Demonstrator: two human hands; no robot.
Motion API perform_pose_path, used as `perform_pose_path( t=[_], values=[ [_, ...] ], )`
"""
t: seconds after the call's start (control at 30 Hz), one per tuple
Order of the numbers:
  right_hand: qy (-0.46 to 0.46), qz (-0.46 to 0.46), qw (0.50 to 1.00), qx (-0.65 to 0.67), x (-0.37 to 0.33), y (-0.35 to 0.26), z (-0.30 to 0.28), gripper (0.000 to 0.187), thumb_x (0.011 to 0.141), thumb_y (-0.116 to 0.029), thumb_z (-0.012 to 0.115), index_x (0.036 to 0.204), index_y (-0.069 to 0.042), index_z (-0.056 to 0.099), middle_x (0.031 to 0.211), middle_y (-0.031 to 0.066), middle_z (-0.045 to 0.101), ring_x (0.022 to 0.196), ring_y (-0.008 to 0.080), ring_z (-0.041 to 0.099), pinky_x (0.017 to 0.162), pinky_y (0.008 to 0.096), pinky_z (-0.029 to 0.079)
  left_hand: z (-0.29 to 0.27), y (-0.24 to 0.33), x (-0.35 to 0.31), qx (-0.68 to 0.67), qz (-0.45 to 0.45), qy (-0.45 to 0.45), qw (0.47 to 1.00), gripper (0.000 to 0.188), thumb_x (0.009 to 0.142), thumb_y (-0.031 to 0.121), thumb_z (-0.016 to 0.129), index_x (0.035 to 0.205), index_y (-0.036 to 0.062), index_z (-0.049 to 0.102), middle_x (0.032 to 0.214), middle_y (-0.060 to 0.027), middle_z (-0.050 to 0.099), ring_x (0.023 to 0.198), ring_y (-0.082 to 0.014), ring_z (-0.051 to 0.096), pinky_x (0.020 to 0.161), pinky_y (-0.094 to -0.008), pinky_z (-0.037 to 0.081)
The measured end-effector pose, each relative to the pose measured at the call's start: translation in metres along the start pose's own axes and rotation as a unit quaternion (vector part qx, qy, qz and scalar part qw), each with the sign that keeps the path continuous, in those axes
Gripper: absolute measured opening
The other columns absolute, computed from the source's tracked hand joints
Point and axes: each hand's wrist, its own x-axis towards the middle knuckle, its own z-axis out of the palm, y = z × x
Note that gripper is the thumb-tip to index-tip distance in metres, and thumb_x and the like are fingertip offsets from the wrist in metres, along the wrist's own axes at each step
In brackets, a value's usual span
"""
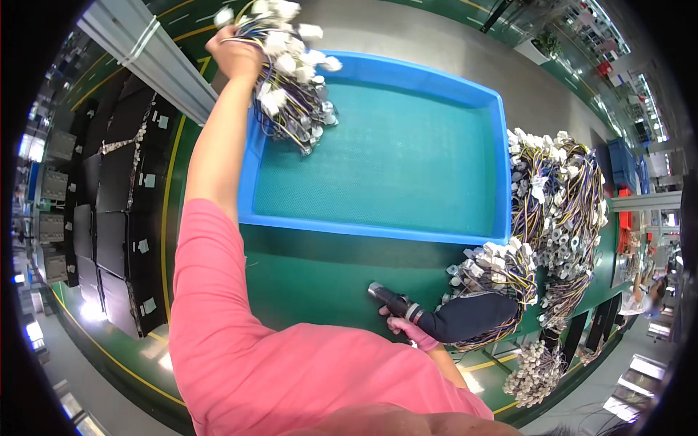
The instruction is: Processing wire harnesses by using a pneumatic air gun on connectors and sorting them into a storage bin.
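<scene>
At the far left corner of the blue tray [374,231], my left hand [238,57] is closed round a bundle of wire harnesses [291,80]. Its yellow, dark and white wires hang down over the tray, with white connectors at the top and clear ones lower down. Close to my body, my right hand [407,328] has its fingers curled against a black cylindrical tool [395,299] with a silver end. A dark padded piece [476,317] adjoins this tool and covers part of the right forearm and some harnesses.
The tray rests on a green work table [320,280]. More harness bundles [560,196] are piled along its right side, and one smaller bundle [491,269] lies by the tray's near right corner. A white metal post [149,54] stands left, beside black boxes [116,218].
</scene>
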Motion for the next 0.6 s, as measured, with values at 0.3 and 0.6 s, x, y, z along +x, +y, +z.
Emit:
perform_pose_path(
  t=[0.3, 0.6],
  values=[
    [0.008, -0.025, 0.999, 0.026, -0.004, -0.002, 0.0, 0.026, 0.081, -0.007, 0.054, 0.107, -0.003, 0.053, 0.069, -0.0022, 0.047, 0.06, 0.0051, 0.043, 0.054, 0.0194, 0.035, 0.009, -0.027, -0.064, 0.112, -0.468, -0.174, 0.859, 0.095, 0.072, 0.057, 0.058, 0.137, 0.0008, 0.017, 0.136, -0.0299, 0.021, 0.125, -0.0442, 0.022, 0.101, -0.0533, 0.024],
    [-0.015, -0.051, 0.992, 0.111, -0.002, 0.023, -0.004, 0.053, 0.082, -0.003, 0.051, 0.133, -0.006, 0.035, 0.099, 0.0013, 0.052, 0.065, 0.0045, 0.045, 0.054, 0.0183, 0.038, -0.023, 0.015, -0.198, 0.061, 0.037, -0.409, 0.91, 0.099, 0.076, 0.042, 0.062, 0.136, -0.0084, 0.0, 0.135, -0.0381, 0.014, 0.127, -0.0484, 0.019, 0.105, -0.0478, 0.021]
  ],
)
